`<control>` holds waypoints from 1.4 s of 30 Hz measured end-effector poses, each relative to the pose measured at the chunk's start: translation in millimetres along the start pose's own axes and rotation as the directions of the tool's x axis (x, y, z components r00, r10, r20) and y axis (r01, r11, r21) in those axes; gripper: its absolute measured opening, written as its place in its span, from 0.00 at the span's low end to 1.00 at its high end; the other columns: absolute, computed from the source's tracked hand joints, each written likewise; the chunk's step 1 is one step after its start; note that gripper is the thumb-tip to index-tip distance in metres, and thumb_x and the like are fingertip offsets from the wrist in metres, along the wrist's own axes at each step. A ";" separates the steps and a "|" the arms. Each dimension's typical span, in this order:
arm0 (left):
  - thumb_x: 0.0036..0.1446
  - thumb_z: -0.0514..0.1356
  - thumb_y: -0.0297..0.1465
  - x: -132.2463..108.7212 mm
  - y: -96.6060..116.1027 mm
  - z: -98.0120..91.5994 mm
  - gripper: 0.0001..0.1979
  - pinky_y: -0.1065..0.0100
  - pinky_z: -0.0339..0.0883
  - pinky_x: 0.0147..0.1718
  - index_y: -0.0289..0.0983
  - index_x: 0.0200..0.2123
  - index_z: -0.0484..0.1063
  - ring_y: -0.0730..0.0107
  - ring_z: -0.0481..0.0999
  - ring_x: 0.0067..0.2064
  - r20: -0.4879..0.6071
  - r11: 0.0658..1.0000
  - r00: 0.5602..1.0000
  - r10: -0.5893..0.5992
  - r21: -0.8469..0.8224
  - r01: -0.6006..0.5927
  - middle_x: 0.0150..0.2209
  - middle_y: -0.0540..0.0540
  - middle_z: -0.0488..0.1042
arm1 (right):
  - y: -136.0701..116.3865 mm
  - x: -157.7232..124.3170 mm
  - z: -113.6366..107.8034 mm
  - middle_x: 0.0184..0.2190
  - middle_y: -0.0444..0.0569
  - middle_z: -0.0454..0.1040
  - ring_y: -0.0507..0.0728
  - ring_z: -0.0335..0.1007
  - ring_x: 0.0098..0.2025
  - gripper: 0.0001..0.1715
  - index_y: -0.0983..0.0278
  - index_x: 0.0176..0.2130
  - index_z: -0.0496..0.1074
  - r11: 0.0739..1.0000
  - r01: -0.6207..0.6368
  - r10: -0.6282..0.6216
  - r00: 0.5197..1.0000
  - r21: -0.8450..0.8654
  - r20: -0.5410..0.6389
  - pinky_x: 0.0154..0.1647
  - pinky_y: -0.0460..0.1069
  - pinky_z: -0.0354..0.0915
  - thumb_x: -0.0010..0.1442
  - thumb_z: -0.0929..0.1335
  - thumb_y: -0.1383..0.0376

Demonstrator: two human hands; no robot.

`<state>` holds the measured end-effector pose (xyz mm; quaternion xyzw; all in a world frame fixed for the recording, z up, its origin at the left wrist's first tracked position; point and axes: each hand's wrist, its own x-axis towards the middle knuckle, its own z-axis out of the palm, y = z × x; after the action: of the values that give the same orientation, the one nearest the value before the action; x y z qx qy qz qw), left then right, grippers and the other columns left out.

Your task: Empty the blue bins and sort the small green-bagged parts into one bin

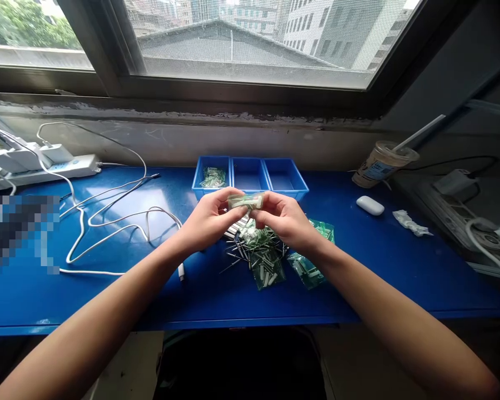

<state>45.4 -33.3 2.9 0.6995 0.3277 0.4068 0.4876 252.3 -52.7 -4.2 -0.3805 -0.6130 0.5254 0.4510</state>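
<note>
Between my two hands is a small clear greenish plastic bag (pixel 245 201) with pale pieces inside. My left hand (pixel 210 219) pinches its left end, and my right hand (pixel 281 216) grips the right end, thumbs close together. Below them on the blue table lies a heap of small metal pins and bagged parts (pixel 254 236), partly hidden by my hands. A clear bag of short pale cylinders (pixel 268 271) lies at the heap's front. Another greenish bag (pixel 308 272) rests under my right forearm.
Behind my hands stands a blue three-compartment tray (pixel 268 176); its left compartment holds small bagged parts (pixel 213 176). White cables (pixel 83 222) and a power strip (pixel 73 166) lie left. A drink cup (pixel 381 164), white case (pixel 370 205) and crumpled tissue (pixel 411 223) are right.
</note>
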 end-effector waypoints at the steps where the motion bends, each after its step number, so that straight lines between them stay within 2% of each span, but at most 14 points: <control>1: 0.61 0.68 0.41 0.0 -0.4 0.1 0.16 0.71 0.64 0.32 0.34 0.43 0.76 0.71 0.71 0.33 -0.004 1.000 1.000 0.008 0.011 -0.007 0.34 0.47 0.75 | 0.4 0.2 -0.1 0.31 0.44 0.75 0.52 0.69 0.32 0.13 0.64 0.38 0.76 1.000 0.002 -0.002 1.000 0.004 -0.002 0.35 0.48 0.68 0.57 0.79 0.61; 8: 0.64 0.66 0.44 0.6 -2.1 -2.5 0.17 0.70 0.62 0.29 0.33 0.37 0.76 0.71 0.69 0.32 -0.011 0.988 1.000 0.026 0.154 -0.024 0.31 0.47 0.73 | 5.6 1.5 -4.0 0.29 0.42 0.74 0.50 0.68 0.30 0.16 0.63 0.42 0.77 0.993 -0.041 0.038 0.999 0.110 0.026 0.35 0.48 0.66 0.61 0.79 0.57; 13: 0.63 0.66 0.43 -0.7 0.1 -0.9 0.17 0.71 0.59 0.26 0.33 0.40 0.76 0.72 0.68 0.30 0.011 0.990 1.000 -0.009 0.139 0.008 0.31 0.47 0.73 | 7.3 2.0 -5.9 0.29 0.42 0.74 0.51 0.68 0.30 0.18 0.62 0.42 0.76 0.969 -0.112 0.093 0.991 0.219 0.096 0.36 0.48 0.65 0.59 0.80 0.56; 17: 0.64 0.64 0.42 -1.4 0.6 1.9 0.15 0.72 0.58 0.25 0.34 0.39 0.75 0.73 0.67 0.28 -0.006 0.988 1.000 -0.020 0.155 0.021 0.29 0.48 0.72 | 8.6 3.3 -7.7 0.31 0.43 0.74 0.51 0.69 0.32 0.19 0.61 0.42 0.77 0.964 -0.133 0.110 0.988 0.229 0.111 0.37 0.49 0.67 0.58 0.81 0.57; 22: 0.66 0.63 0.43 -0.8 -2.6 -0.4 0.15 0.72 0.58 0.26 0.35 0.37 0.76 0.72 0.67 0.28 -0.020 0.973 1.000 -0.003 0.229 0.008 0.29 0.48 0.73 | 8.5 4.9 -11.3 0.31 0.43 0.75 0.51 0.70 0.31 0.18 0.62 0.40 0.79 0.977 -0.076 0.068 0.997 0.201 0.045 0.36 0.49 0.68 0.55 0.82 0.57; 27: 0.67 0.62 0.42 -0.3 -2.1 -3.3 0.16 0.71 0.56 0.26 0.36 0.32 0.71 0.73 0.64 0.27 -0.002 0.978 0.999 0.040 0.204 -0.039 0.26 0.50 0.68 | 2.2 4.3 -9.1 0.30 0.45 0.77 0.52 0.71 0.30 0.18 0.63 0.39 0.82 0.997 0.003 0.000 0.999 0.075 -0.039 0.35 0.49 0.70 0.53 0.83 0.57; 32: 0.66 0.64 0.46 -2.3 -1.4 -1.7 0.17 0.70 0.60 0.27 0.36 0.41 0.72 0.70 0.71 0.30 0.073 0.987 0.997 -0.023 0.163 0.011 0.31 0.49 0.73 | -3.4 0.8 -6.1 0.30 0.48 0.78 0.53 0.70 0.29 0.18 0.64 0.37 0.83 0.992 0.103 -0.109 0.991 -0.073 -0.079 0.30 0.50 0.68 0.54 0.83 0.54; 34: 0.66 0.64 0.48 -2.4 -2.1 -0.6 0.19 0.70 0.63 0.28 0.36 0.41 0.72 0.69 0.74 0.31 0.094 0.989 0.995 -0.029 0.149 0.015 0.32 0.48 0.74 | -3.8 -0.4 -4.5 0.31 0.48 0.79 0.53 0.71 0.29 0.18 0.64 0.37 0.83 0.985 0.131 -0.140 0.987 -0.113 -0.075 0.29 0.50 0.67 0.56 0.82 0.53; 38: 0.71 0.60 0.45 0.1 -2.4 1.4 0.19 0.69 0.66 0.31 0.35 0.34 0.72 0.70 0.74 0.32 0.054 0.988 0.997 0.063 0.141 -0.070 0.30 0.48 0.72 | -2.7 -1.1 -1.1 0.34 0.49 0.80 0.54 0.73 0.30 0.19 0.65 0.39 0.81 0.983 0.145 -0.154 0.985 -0.111 -0.075 0.30 0.50 0.69 0.57 0.81 0.53; 42: 0.68 0.62 0.40 2.6 -3.9 1.9 0.15 0.71 0.64 0.30 0.35 0.33 0.72 0.72 0.72 0.30 -0.023 0.986 0.995 0.100 0.137 -0.096 0.29 0.49 0.71 | 0.5 0.3 0.4 0.35 0.48 0.80 0.53 0.74 0.32 0.19 0.65 0.43 0.81 0.977 0.177 -0.184 0.982 -0.116 -0.053 0.31 0.49 0.70 0.58 0.81 0.55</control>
<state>48.1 -30.7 -0.6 0.7402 0.3273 0.4173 0.4132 251.8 -52.4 -4.7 -0.3641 -0.6587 0.4352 0.4940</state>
